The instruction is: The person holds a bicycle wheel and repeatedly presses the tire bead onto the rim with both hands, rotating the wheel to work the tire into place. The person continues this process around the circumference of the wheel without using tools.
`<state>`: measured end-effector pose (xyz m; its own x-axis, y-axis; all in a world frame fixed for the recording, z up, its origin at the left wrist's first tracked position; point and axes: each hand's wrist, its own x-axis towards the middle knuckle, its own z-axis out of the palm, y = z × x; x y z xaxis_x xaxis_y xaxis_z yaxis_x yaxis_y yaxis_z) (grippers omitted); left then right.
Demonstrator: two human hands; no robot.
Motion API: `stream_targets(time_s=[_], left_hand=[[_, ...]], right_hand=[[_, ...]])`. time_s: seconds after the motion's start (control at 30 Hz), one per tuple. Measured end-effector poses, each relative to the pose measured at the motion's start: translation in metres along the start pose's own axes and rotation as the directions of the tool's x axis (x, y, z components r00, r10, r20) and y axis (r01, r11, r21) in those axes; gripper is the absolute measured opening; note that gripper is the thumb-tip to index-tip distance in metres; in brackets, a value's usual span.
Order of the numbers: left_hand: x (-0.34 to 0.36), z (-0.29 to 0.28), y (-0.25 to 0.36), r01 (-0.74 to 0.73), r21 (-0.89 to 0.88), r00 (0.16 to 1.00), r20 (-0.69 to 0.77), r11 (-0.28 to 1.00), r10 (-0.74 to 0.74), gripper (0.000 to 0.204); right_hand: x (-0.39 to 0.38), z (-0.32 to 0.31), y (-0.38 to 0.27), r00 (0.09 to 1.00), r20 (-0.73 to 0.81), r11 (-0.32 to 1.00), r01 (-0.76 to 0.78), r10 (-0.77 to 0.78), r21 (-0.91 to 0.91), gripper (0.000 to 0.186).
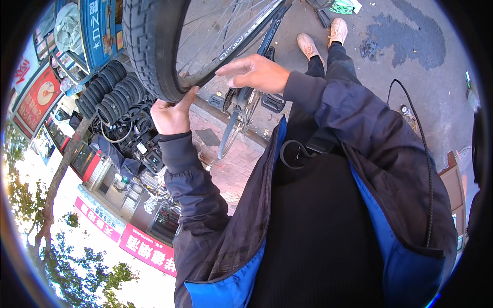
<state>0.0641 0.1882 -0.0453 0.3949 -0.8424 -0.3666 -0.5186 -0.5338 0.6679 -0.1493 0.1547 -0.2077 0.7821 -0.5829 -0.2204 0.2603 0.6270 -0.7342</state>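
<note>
A bicycle wheel with a black knobbly tyre (138, 46) stands upright in front of me. My left hand (173, 114) is at its lower end, with the thumb pressed to the tyre's side and the other fingers curled, partly hidden behind. Hovering to the right of the rim, my right hand (255, 73) has its fingers stretched forward and the thumb apart, holding nothing that I can see. Thin spokes (215, 25) cross the wheel. Beyond my right hand are the bicycle's dark frame (269, 33), a pedal (272, 103) and the chainwheel (246, 100).
Several used tyres (110, 90) are stacked at the left, beside a blue cart (97, 36) and a heap of dark parts (151, 151). My pale shoes (337, 31) stand on grey pavement. A wet patch (411, 38) lies far right. A black cord (425, 143) hangs along my right sleeve.
</note>
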Motion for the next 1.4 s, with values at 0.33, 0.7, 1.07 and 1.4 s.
stream_targets(time_s=[0.33, 0.7, 1.07, 1.4], left_hand=[[0.037, -0.032, 0.039, 0.032, 0.089, 0.941, 0.334, 0.996, -0.06, 0.036], [-0.004, -0.012, 0.026, -0.079, 0.015, 0.994, 0.082, 0.997, 0.078, 0.033], [-0.015, 0.002, 0.052, -0.284, -0.088, 0.953, -0.14, 0.955, 0.27, 0.05], [-0.008, 0.024, 0.007, -0.133, 0.269, 0.983, -0.083, 0.954, 0.161, 0.027]], right_hand=[[0.033, 0.026, 0.004, 0.968, 0.036, 0.862, 0.238, -0.249, -0.448, 0.051], [0.042, 0.025, 0.033, 0.984, 0.027, 0.802, 0.159, -0.176, -0.575, 0.057], [0.019, 0.046, -0.017, 0.984, 0.023, 0.882, 0.166, -0.174, -0.442, 0.055], [0.034, 0.028, 0.013, 0.987, -0.018, 0.896, 0.137, -0.159, -0.423, 0.047]])
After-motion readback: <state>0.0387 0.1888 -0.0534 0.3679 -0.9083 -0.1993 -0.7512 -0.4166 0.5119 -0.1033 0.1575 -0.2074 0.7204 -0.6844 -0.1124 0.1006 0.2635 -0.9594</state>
